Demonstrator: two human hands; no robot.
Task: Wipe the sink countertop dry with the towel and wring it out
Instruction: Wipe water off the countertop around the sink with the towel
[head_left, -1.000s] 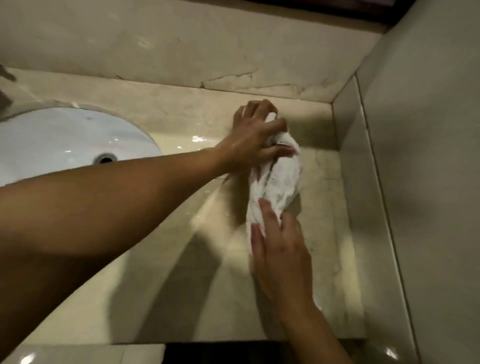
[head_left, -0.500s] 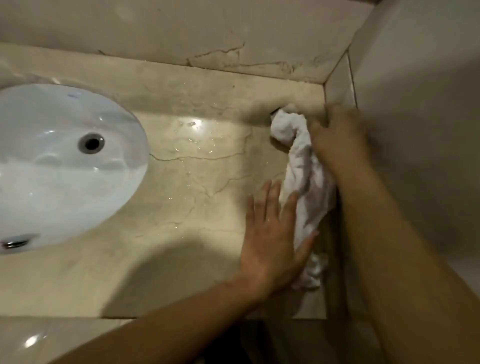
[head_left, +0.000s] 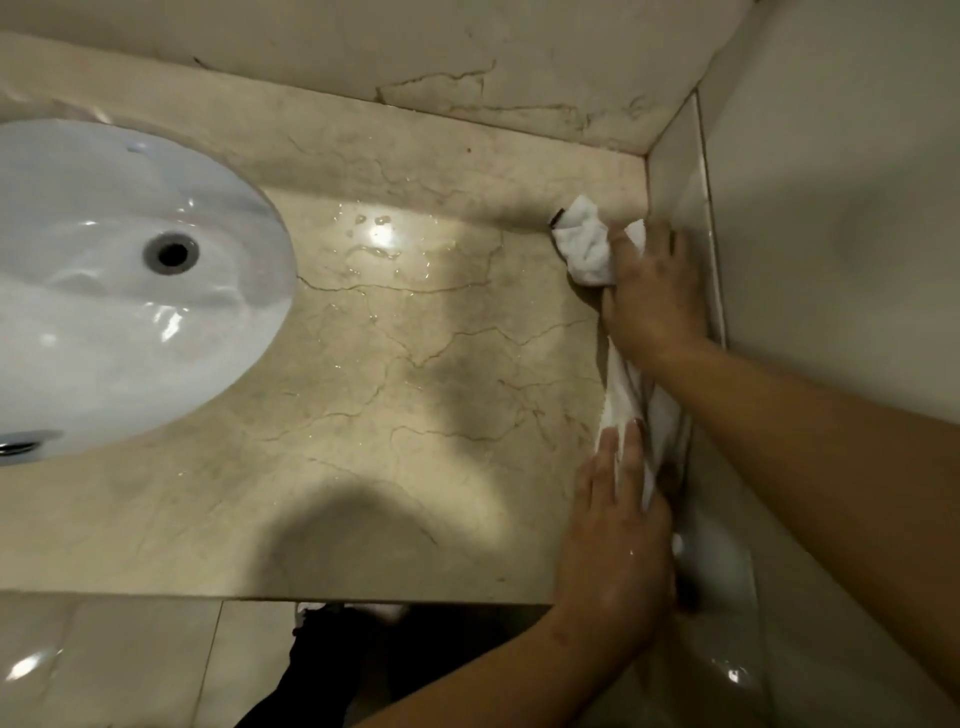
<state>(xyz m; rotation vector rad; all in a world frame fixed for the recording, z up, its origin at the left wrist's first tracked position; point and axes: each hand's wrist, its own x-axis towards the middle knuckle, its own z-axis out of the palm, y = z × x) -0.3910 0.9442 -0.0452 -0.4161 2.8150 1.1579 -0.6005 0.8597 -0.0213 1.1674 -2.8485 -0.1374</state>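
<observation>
Right end of the tabletop (head_left: 415, 415), marble, veined.

- Towel (head_left: 587, 244), white, is lying as a long twisted strip along the tabletop's right edge, tight against the low upstand of the side wall (head_left: 831, 208). Its bunched far end is sitting just short of the back corner, near the back wall (head_left: 363, 47).
- A small dark tag is showing at the far tip of the towel; too small to read.
- Right grip (head_left: 649, 291) is coming in from the right, fingers curling down over the far part of the towel and clutching it, a fold poking up between two fingers.
- Left grip (head_left: 618, 530) is coming up from below the front edge, fingers straight and together, pressing flat on the near part of the towel. Its wrist is crossing the front edge.
- Between the two, a short stretch of towel is showing, narrow and rope-like.

Room to move: a broad stretch of marble is lying bare between the towel and the sink (head_left: 104, 312), well apart from both grips. Water drops (head_left: 379, 244) are glinting on it toward the back, nearer the sink than the towel. The sink's rim is curving into the tabletop on the left, drain (head_left: 171, 253) visible.

Below the front edge, floor tiles (head_left: 130, 660) are shining.
</observation>
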